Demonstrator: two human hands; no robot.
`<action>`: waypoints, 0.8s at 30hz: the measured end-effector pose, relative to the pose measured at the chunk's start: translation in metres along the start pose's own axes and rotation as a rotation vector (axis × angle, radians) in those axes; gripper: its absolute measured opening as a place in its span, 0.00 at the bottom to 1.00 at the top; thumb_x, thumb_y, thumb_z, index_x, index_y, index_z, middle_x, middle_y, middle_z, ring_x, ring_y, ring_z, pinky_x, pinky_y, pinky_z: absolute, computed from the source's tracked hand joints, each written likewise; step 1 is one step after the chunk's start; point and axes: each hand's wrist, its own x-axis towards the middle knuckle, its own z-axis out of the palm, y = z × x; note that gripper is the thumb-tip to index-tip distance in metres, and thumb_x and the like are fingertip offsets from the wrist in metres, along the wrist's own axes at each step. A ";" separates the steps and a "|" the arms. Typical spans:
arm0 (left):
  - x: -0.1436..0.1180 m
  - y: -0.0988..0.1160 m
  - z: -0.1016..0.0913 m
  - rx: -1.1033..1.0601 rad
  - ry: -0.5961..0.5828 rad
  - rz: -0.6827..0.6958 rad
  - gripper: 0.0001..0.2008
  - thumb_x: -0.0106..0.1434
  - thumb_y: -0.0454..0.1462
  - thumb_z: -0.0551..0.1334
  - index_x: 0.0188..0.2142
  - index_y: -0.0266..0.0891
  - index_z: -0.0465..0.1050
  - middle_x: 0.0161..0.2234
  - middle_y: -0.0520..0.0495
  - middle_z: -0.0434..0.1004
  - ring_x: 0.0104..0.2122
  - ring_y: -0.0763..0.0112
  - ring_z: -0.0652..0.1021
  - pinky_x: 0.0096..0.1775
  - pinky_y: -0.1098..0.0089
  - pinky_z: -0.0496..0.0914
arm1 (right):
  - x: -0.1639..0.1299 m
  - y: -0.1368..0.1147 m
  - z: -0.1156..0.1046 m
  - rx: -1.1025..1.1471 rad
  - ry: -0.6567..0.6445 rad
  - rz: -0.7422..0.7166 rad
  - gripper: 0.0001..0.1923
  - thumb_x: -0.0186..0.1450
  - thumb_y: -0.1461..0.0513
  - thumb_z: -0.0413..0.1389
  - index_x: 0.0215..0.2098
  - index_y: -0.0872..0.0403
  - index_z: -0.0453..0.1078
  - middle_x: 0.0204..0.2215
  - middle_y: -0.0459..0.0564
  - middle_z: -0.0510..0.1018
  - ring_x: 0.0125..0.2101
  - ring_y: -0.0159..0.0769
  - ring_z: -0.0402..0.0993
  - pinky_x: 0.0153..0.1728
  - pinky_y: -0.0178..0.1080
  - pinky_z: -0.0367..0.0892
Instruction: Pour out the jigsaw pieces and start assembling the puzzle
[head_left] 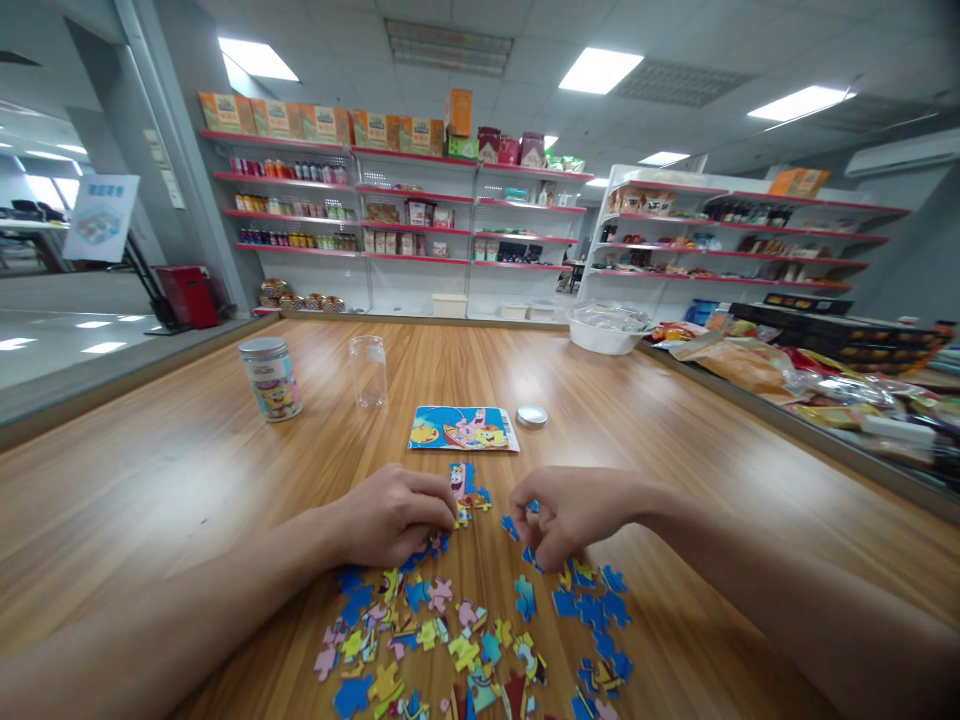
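Observation:
Several loose jigsaw pieces (465, 640), blue, yellow and pink, lie scattered on the wooden table (187, 470) close to me. My left hand (394, 515) rests curled on the table, its fingertips pinching a small joined cluster of pieces (463, 490). My right hand (574, 510) hovers curled just right of that cluster, fingertips touching a blue piece (531, 555). Beyond the hands lies a colourful cartoon reference picture (463, 428).
A round metal lid (531, 416) lies beside the picture. An empty clear jar (369, 370) and a labelled lidded jar (271, 378) stand farther back left. A white bowl (604, 330) and packaged snacks (750, 365) sit at the right. Store shelves (390, 215) line the back.

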 end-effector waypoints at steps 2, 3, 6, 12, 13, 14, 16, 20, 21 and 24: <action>0.000 0.000 0.000 0.000 0.004 0.000 0.13 0.61 0.26 0.53 0.38 0.38 0.75 0.37 0.45 0.80 0.35 0.70 0.81 0.36 0.74 0.74 | 0.000 0.002 0.004 -0.005 -0.100 0.013 0.09 0.50 0.66 0.65 0.29 0.56 0.71 0.21 0.40 0.73 0.21 0.26 0.67 0.20 0.28 0.58; 0.000 0.000 0.000 0.003 0.004 -0.001 0.14 0.61 0.26 0.53 0.38 0.38 0.75 0.37 0.45 0.80 0.35 0.70 0.81 0.36 0.74 0.74 | 0.000 0.003 0.006 0.004 -0.113 0.021 0.08 0.52 0.65 0.65 0.29 0.56 0.71 0.21 0.40 0.73 0.21 0.26 0.68 0.20 0.28 0.58; -0.001 0.000 0.001 0.034 0.016 0.003 0.13 0.61 0.26 0.54 0.38 0.38 0.75 0.37 0.46 0.81 0.35 0.70 0.81 0.35 0.75 0.74 | 0.001 0.001 0.009 -0.028 -0.064 -0.007 0.07 0.53 0.66 0.65 0.29 0.56 0.72 0.19 0.38 0.72 0.19 0.24 0.66 0.20 0.27 0.57; -0.002 -0.004 0.003 0.115 0.093 -0.064 0.13 0.63 0.27 0.54 0.38 0.38 0.76 0.40 0.45 0.80 0.38 0.69 0.81 0.37 0.73 0.75 | 0.000 -0.006 0.010 -0.083 0.040 -0.214 0.14 0.53 0.69 0.67 0.38 0.54 0.77 0.24 0.38 0.74 0.22 0.21 0.63 0.23 0.26 0.57; -0.002 -0.005 0.003 0.111 0.079 -0.074 0.13 0.63 0.27 0.54 0.38 0.39 0.76 0.40 0.45 0.80 0.38 0.68 0.81 0.38 0.72 0.75 | 0.001 -0.005 0.011 -0.069 0.039 -0.241 0.14 0.53 0.69 0.67 0.39 0.54 0.78 0.24 0.38 0.73 0.22 0.21 0.62 0.23 0.26 0.57; -0.001 -0.005 0.003 0.105 0.066 -0.083 0.13 0.63 0.27 0.54 0.39 0.39 0.77 0.40 0.45 0.80 0.39 0.68 0.81 0.38 0.72 0.75 | 0.002 -0.004 0.012 -0.057 0.037 -0.261 0.14 0.54 0.68 0.67 0.39 0.53 0.78 0.24 0.38 0.73 0.22 0.22 0.61 0.23 0.26 0.57; -0.001 -0.006 0.004 0.092 0.058 -0.094 0.13 0.64 0.28 0.54 0.39 0.39 0.77 0.40 0.46 0.80 0.39 0.68 0.81 0.39 0.72 0.75 | 0.005 -0.001 0.015 -0.051 0.052 -0.275 0.13 0.55 0.66 0.67 0.39 0.52 0.79 0.23 0.38 0.72 0.22 0.22 0.61 0.22 0.26 0.57; -0.002 -0.007 0.005 0.081 0.064 -0.107 0.14 0.64 0.28 0.54 0.39 0.39 0.78 0.40 0.45 0.80 0.39 0.68 0.81 0.40 0.72 0.75 | 0.012 0.005 0.020 -0.062 0.161 -0.251 0.14 0.52 0.63 0.70 0.38 0.52 0.80 0.20 0.37 0.68 0.20 0.23 0.59 0.19 0.27 0.53; -0.002 -0.007 0.005 0.078 0.064 -0.111 0.14 0.64 0.27 0.54 0.39 0.39 0.78 0.40 0.45 0.80 0.39 0.68 0.80 0.40 0.71 0.75 | 0.013 0.006 0.021 -0.052 0.176 -0.255 0.14 0.52 0.62 0.70 0.38 0.52 0.81 0.19 0.38 0.69 0.20 0.23 0.59 0.19 0.27 0.52; -0.003 -0.008 0.006 0.063 0.064 -0.117 0.15 0.63 0.27 0.55 0.40 0.39 0.79 0.40 0.45 0.80 0.39 0.68 0.80 0.40 0.71 0.75 | 0.016 0.009 0.023 0.014 0.165 -0.311 0.09 0.55 0.59 0.68 0.33 0.54 0.82 0.20 0.41 0.74 0.19 0.23 0.60 0.19 0.28 0.53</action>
